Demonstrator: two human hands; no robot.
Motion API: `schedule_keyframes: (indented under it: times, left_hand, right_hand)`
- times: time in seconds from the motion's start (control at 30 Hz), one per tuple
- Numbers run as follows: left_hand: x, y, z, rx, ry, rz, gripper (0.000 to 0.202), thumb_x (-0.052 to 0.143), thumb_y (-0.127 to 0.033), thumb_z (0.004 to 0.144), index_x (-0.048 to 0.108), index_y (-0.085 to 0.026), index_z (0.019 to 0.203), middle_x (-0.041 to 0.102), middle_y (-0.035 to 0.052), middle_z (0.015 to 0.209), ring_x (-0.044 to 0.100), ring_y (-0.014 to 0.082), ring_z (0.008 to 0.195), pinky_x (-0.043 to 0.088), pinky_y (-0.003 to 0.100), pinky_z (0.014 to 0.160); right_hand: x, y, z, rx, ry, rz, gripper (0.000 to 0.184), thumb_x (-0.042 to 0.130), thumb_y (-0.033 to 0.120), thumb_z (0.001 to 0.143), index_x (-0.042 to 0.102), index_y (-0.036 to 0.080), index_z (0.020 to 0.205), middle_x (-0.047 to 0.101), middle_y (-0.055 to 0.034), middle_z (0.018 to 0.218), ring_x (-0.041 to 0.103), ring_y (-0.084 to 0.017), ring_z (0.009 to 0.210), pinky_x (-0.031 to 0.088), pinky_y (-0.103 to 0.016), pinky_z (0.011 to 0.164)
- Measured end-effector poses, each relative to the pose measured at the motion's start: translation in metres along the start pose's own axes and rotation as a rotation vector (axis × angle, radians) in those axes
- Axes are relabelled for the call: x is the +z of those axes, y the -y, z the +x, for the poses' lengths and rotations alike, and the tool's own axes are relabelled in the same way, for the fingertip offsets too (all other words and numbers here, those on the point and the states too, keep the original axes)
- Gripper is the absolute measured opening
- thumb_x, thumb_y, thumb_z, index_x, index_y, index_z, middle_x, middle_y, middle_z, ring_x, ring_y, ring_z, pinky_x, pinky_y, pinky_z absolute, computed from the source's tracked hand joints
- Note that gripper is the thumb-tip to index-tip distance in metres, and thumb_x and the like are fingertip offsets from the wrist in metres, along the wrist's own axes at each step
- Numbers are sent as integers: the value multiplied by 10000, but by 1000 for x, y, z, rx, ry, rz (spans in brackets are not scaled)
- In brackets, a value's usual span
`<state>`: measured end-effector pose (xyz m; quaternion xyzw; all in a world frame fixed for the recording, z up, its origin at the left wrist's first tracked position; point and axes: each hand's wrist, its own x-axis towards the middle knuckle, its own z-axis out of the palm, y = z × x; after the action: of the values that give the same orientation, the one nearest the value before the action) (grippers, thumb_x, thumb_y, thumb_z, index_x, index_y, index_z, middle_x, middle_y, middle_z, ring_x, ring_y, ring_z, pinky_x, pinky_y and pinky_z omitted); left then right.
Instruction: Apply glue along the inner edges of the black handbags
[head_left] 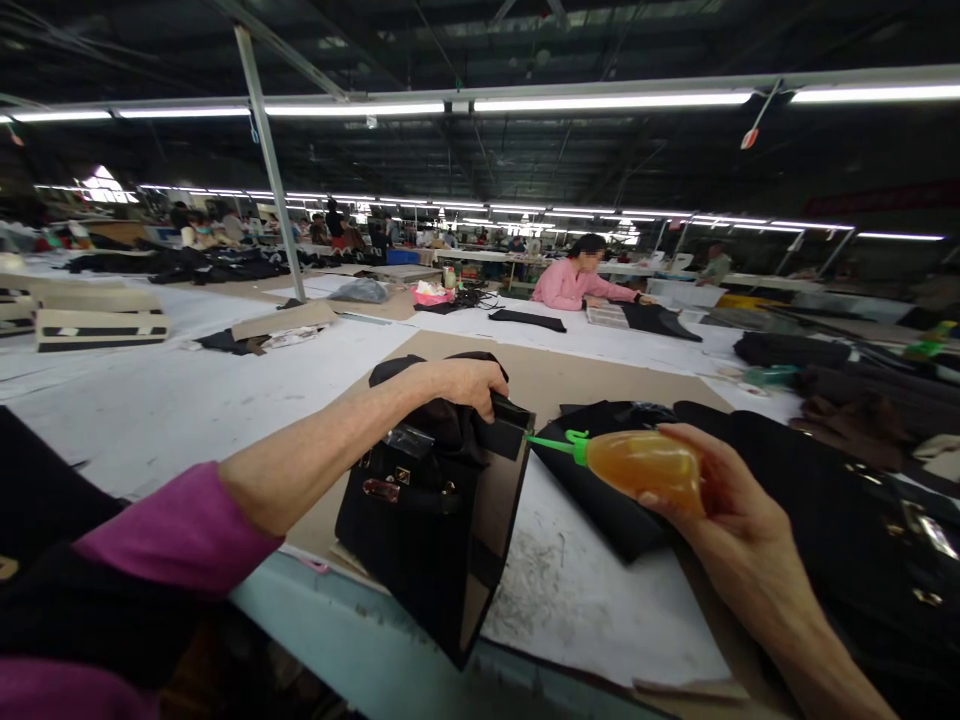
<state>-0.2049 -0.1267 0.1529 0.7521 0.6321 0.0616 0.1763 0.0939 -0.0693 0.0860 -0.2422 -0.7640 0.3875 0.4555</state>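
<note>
R hand [724,500] is wrapped round an amber squeeze bottle [641,468], fingers closed on its wide end; L hand [474,385] is clamped on the top rim of a black bag [405,535], arm reaching across over the front of it. Key relation: bottle lies approx. horizontal, long axis running R to L, its green nozzle [553,443] aimed left at the bag's top R corner, just below & beside L fingers. Tip is at that edge; can't tell if it touches or stops just short. Bag stands at the near side of the table [330,610], tilted, long axis roughly up-down, its R side panel turned toward the bottle; btm corner shows out over the table's near edge, so not much support there. L hand is the nearer one to the bag, R hand well apart from it w/ the bottle b/w. Room: white paper [559,600] lies open to the R of the bag, below the bottle; black fabric [592,480] sits under & behind the nozzle, and a black pile [847,500] crowds R wrist's outer side, so sideways room there looks tight. Co-worker in pink [566,285] is well apart, across the table.
</note>
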Motion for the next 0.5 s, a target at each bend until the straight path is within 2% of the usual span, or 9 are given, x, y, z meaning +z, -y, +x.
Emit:
schedule_keyframes:
  times: [0.17, 0.33, 0.5]
  left_hand:
    - [3, 2, 1, 3, -8, -30, 87, 640, -207, 608, 608, -160, 674, 510, -59, 570, 475, 115, 583, 315, 206, 528]
    - [5, 1, 1, -6, -9, -39, 90, 634, -187, 609, 633, -157, 694, 516, -60, 577, 468, 111, 588, 313, 206, 535]
    - [5, -4, 1, -39, -2, -19, 77, 635, -173, 610, 632, -154, 685, 489, -66, 543, 441, 106, 561, 295, 215, 535]
  right_hand:
    - [0, -1, -13, 57, 31, -52, 542, 750, 452, 693, 562, 264, 1165, 632, -50, 1042, 629, -223, 823, 530, -275, 739]
    - [-1, -16, -29, 100, 75, -61, 561, 745, 452, 707, 547, 253, 1193, 627, -63, 1075, 621, -245, 879, 522, -289, 763]
    - [3, -27, -41, 119, 87, -17, 532, 766, 432, 688, 570, 265, 1153, 632, -42, 1049, 625, -227, 859, 528, -243, 717]
